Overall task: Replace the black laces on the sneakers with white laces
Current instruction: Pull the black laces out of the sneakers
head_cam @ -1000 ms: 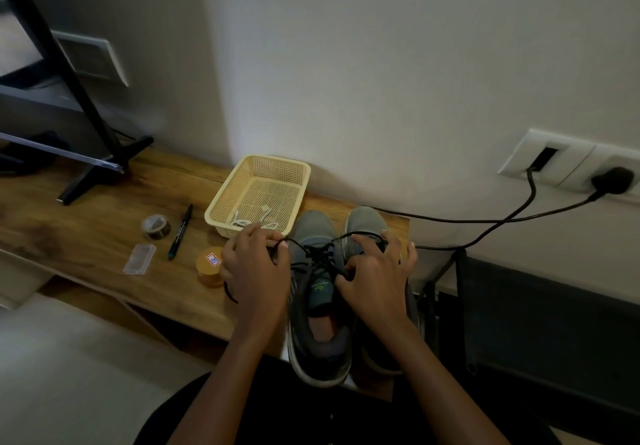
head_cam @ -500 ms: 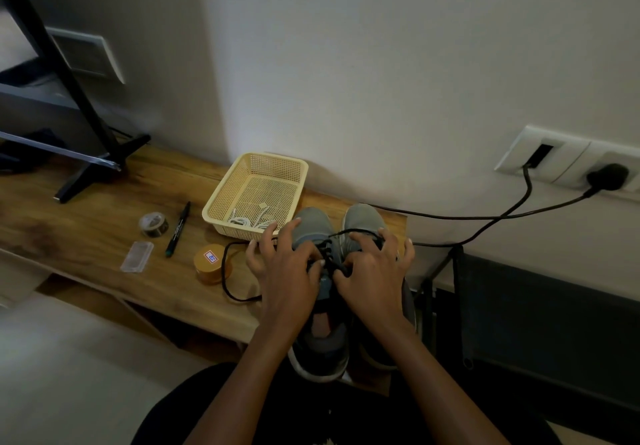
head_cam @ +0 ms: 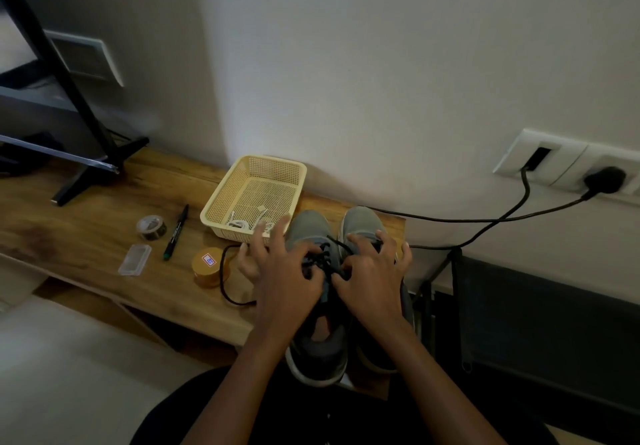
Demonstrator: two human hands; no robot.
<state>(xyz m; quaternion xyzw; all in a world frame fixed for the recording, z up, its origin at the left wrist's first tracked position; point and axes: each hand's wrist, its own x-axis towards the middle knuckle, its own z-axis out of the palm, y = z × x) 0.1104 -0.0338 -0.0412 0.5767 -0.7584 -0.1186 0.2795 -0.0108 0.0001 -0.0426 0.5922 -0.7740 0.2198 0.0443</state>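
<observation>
Both hands are down on the left shoe (head_cam: 313, 309), working the black lace (head_cam: 323, 259) out of its eyelets. The left hand (head_cam: 284, 271) has its fingers spread and half curled over the tongue area, the right hand (head_cam: 372, 276) is curled the same way just beside it, fingertips meeting at the criss-cross. Can't really tell which hand, if either, has the lace pinched (too dark and the fingers cover it).

What matters for the next pull: the shoes (head_cam: 363, 226) point away from the person, toes toward the wall, so the lacing runs lengthwise straight out under the hands. One freed end of the lace loops off to the left of the left hand across the wood desk (head_cam: 86, 236), so I'd guess that hand is the one to draw it out.

White laces (head_cam: 242, 223) sit in the cream mesh basket (head_cam: 221, 198), just past the left fingertips, far closer to that hand than to the right.

Shoes look like grey knit with thick pale rubber soles; the lace is thin round cord, floppy. Basket is rigid plastic.
</observation>
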